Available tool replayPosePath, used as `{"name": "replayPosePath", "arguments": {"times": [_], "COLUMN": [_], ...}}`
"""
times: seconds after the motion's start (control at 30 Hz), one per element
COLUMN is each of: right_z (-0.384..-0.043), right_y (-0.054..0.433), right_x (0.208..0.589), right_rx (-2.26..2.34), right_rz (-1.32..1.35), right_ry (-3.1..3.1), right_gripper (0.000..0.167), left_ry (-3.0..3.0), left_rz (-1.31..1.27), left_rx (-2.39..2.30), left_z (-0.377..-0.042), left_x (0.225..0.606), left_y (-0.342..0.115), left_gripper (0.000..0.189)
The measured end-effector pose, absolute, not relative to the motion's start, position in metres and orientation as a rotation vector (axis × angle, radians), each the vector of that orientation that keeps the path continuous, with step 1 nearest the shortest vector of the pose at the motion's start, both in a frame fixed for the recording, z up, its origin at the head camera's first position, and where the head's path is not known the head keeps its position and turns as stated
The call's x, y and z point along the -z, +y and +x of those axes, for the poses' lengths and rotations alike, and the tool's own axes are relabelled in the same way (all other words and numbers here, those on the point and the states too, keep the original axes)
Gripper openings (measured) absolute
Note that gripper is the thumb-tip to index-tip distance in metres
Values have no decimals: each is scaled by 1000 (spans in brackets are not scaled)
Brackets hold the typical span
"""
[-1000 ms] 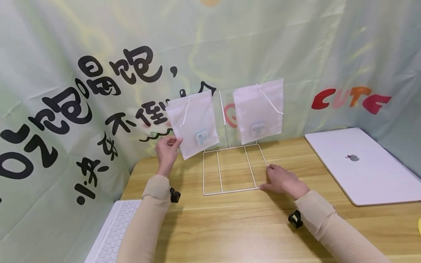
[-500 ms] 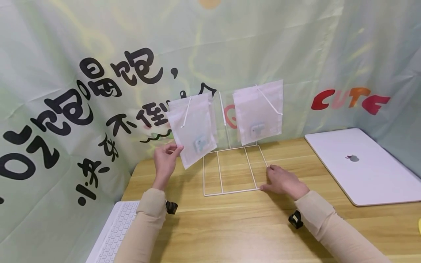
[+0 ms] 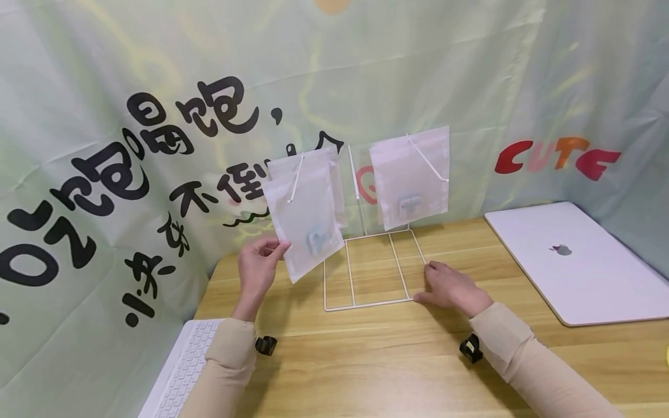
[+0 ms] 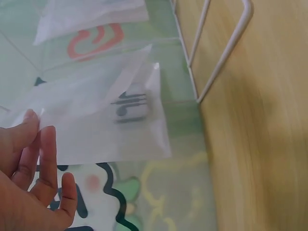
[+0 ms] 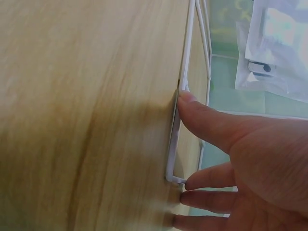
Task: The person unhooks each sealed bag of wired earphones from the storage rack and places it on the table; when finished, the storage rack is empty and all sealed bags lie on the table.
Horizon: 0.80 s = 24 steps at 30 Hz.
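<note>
A white wire display rack [image 3: 401, 270] stands on the table, its base flat and its upright at the back. On its left prong hang frosted plastic pouches, one behind another. With thumb and fingertips my left hand [image 3: 257, 270] pinches the left edge of the front pouch [image 3: 300, 215], which tilts away from the one behind. A small pale-blue item [image 3: 316, 239] shows through the pouch. My right hand [image 3: 449, 284] holds the base's front right corner; in the right wrist view the thumb [image 5: 202, 115] presses the front wire and the fingers are at the side wire.
More frosted pouches [image 3: 410, 180] hang from the right prong. A closed laptop [image 3: 590, 267] lies at the right, a white keyboard [image 3: 183, 366] at the left front. A printed curtain [image 3: 418, 69] rises behind the wooden table [image 3: 366, 366].
My left hand has drawn the front pouch's lower part down and toward me, opening a gap from the pouch behind. My right hand has stayed at the rack's corner.
</note>
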State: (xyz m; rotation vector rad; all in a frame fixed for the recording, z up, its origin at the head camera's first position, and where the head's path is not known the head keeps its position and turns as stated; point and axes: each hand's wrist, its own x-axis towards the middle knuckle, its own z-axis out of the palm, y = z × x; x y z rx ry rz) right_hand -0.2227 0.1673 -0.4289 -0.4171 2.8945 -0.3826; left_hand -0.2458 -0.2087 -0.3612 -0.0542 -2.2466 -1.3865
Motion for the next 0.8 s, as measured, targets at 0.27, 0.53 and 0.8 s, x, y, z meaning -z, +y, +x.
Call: {"name": "replayPosePath", "arguments": {"times": [0.27, 0.53, 0.8], "right_z": [-222, -222, -222], "right_y": [168, 167, 169], "right_x": [431, 432, 431], "right_rx": [404, 407, 409], "right_rz": [-409, -416, -422], "right_ry": [2894, 2896, 2902], "right_gripper": [85, 85, 86], "left_ry": [-2275, -2274, -2283], "left_rz": [-49, -100, -110], "left_rx": [1402, 1375, 1349], "left_z": [-225, -209, -192], "left_x": [356, 352, 348], "left_y": [-207, -208, -210], "left_gripper": [13, 14, 12]}}
